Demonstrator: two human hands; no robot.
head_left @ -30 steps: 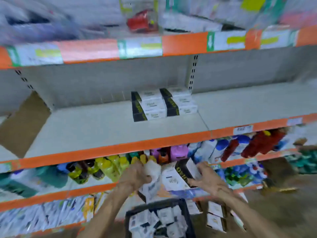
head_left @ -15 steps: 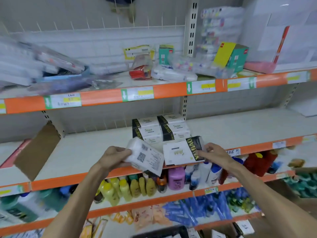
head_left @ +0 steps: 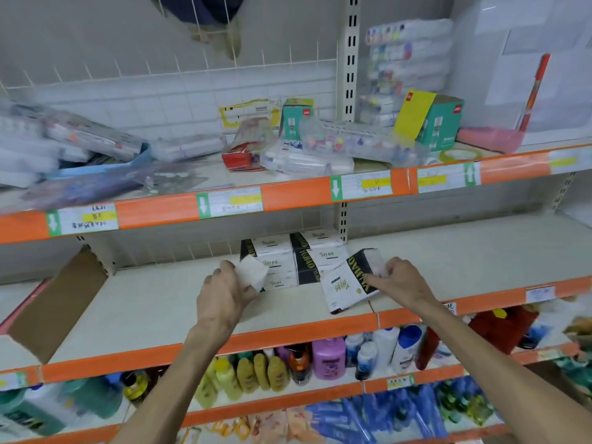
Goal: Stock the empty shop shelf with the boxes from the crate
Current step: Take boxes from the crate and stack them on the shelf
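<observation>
From the head view, the pale, mostly bare middle shelf with an orange front strip point(head_left: 153, 302) carries a small stack of white cardboard boxes with black lettered ends point(head_left: 307, 256), set in two columns side by side against the back, near the upright post; the rest of that shelf's length, to the left and to the right, is unfilled.

The left hand point(head_left: 224, 293) curls its fingers round one white cardboard box point(head_left: 253, 273), gripping it by the end and holding it just at the left front of the stack; whether it touches the stack I cannot tell.

The right hand point(head_left: 400, 280) pinches a second white box with a black printed band point(head_left: 347, 283) by its far end; this box is tilted, its low corner near the shelf's front edge, just right of the stack.

A brown cardboard flap point(head_left: 54, 302) leans at the shelf's left end; coloured plastic bottles point(head_left: 326, 357) fill the shelf below; loose stationery packets point(head_left: 307, 149) crowd the shelf above.

As I judge it, the stocking is at an early stage; a few boxes are placed, two more are about to join them, and most of the shelf remains to fill; the crate is out of view, so what is left in it cannot be told.
</observation>
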